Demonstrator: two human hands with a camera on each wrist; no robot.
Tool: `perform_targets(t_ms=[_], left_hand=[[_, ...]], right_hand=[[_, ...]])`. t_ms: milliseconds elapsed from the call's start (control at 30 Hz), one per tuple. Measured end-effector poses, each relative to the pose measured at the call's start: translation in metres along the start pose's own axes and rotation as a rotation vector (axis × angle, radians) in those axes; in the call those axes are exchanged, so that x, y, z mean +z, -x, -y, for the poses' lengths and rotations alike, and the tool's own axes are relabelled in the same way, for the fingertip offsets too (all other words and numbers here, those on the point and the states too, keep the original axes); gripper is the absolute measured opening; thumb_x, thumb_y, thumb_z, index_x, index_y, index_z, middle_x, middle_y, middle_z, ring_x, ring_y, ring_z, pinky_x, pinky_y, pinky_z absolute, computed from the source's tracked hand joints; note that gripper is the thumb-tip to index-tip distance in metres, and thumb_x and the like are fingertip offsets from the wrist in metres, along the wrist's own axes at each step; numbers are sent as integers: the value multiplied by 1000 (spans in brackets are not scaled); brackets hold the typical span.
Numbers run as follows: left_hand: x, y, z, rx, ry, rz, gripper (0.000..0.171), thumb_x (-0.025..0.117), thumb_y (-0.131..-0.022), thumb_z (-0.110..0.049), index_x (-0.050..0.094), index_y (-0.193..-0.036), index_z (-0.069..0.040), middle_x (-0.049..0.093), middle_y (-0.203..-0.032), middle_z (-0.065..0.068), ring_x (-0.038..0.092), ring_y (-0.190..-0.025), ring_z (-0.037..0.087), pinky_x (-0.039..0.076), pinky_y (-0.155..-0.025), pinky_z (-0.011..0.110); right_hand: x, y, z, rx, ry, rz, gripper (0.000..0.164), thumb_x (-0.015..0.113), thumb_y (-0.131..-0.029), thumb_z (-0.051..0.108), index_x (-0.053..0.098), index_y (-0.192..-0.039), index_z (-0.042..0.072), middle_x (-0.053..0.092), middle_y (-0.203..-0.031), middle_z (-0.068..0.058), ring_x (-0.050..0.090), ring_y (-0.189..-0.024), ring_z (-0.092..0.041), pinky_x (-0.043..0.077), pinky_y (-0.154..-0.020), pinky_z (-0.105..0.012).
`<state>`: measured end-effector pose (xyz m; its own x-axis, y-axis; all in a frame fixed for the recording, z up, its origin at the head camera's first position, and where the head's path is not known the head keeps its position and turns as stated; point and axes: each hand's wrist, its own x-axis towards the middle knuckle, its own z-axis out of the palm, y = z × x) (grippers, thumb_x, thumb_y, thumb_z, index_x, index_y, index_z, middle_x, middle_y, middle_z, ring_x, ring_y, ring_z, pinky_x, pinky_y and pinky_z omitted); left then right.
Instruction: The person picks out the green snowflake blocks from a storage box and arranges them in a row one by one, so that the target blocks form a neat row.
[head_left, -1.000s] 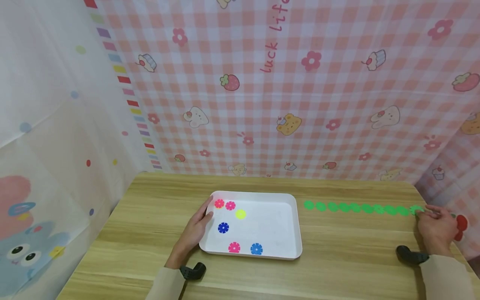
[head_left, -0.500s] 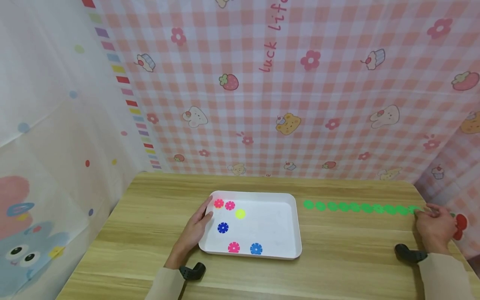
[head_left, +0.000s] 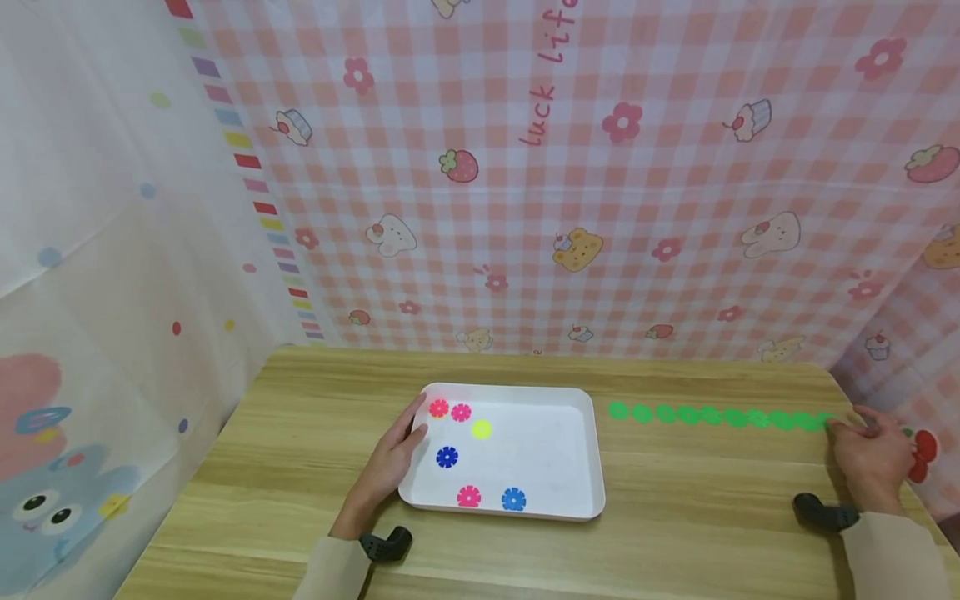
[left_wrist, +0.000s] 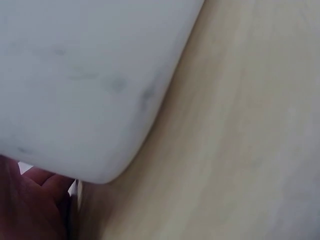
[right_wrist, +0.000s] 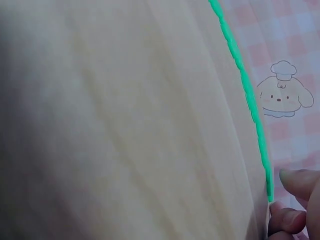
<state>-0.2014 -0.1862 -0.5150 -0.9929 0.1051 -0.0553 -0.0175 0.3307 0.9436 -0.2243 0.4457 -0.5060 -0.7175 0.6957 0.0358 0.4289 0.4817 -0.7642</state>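
A white tray (head_left: 555, 454) sits on the wooden table, holding pink, yellow, dark blue and light blue notched plastic discs, such as the dark blue disc (head_left: 447, 457). My left hand (head_left: 390, 462) grips the tray's left side, thumb at the rim and fingers along the far left corner. To the right of the tray runs a long row of green notched discs (head_left: 708, 415), lying edge to edge or overlapping. At the row's right end is my right hand (head_left: 873, 450), its fingertips right at the last disc. In the right wrist view a gap shows between those fingertips (right_wrist: 291, 218).
The wooden table (head_left: 675, 533) ends at a pink checked cloth (head_left: 660, 192) behind it. Another cloth (head_left: 82, 333) with cartoon prints hangs at the left. A black device (head_left: 823, 511) sits on the right wrist and a matching one (head_left: 386, 544) on the left.
The last green disc, tilted at the right fingertips earlier, now lies lower in line with the row. The right hand shifted only slightly; left hand and tray stayed put.
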Motion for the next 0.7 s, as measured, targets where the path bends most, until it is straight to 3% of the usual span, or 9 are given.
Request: perform_targets(t_ms=[100,233,367,467,533,600,633,700], left_hand=[[1,-1,0,3,2,3,53,37,-108,-23,23,-159,-26,15,-166,-2,8,-153,20,9,-124,45],[2,-2,-1,-3,12,10,53,37,-108,-25,22,-159,-27,14,-166,-3,9,-153,19,10,-124,43],[2,-4,-2,15,41,9,53,37,-108,-23,22,-159,-22,17,-166,2,15,-153,23,13,-124,45],[0,-4,-1,37,65,-7,54,40,-108,-23,24,-158,-16,25,-163,10,24,-150,30,19,-122,50],[-3,-4,0,50,66,-26,54,42,-107,-24,27,-157,-12,31,-160,13,29,-147,32,23,-120,51],[-6,-4,-1,52,51,-44,55,44,-107,-26,28,-157,-12,34,-158,13,32,-146,32,26,-120,50],[-8,-4,-2,54,37,-50,55,45,-106,-27,28,-156,-11,35,-158,14,32,-146,32,26,-119,50],[-13,-4,-5,55,1,-65,56,46,-106,-28,28,-156,-10,35,-158,14,32,-146,32,27,-119,48]], right_hand=[[-2,1,0,0,3,13,53,60,-94,25,52,-140,0,32,-62,32,53,-103,-37,45,-87,-36],[-7,1,1,4,22,39,56,60,-94,29,50,-142,2,33,-62,33,46,-74,-9,34,-65,-23],[-10,5,4,-12,13,45,56,60,-95,30,50,-142,2,32,-60,36,33,-63,11,34,-61,-20],[-9,10,9,-35,0,57,57,60,-95,32,50,-144,4,34,-62,37,36,-65,11,35,-64,-20],[-8,15,15,-58,-13,58,57,59,-95,33,50,-144,6,48,-70,28,48,-77,0,38,-74,-23],[-8,20,23,-83,-23,61,57,59,-95,35,50,-145,8,64,-89,9,51,-89,-13,38,-78,-25],[-8,22,27,-100,-30,60,58,59,-96,36,49,-145,8,66,-103,-2,51,-95,-19,38,-80,-27],[-9,26,37,-141,-32,61,58,58,-96,38,48,-146,9,60,-129,-18,51,-96,-19,39,-78,-26]])
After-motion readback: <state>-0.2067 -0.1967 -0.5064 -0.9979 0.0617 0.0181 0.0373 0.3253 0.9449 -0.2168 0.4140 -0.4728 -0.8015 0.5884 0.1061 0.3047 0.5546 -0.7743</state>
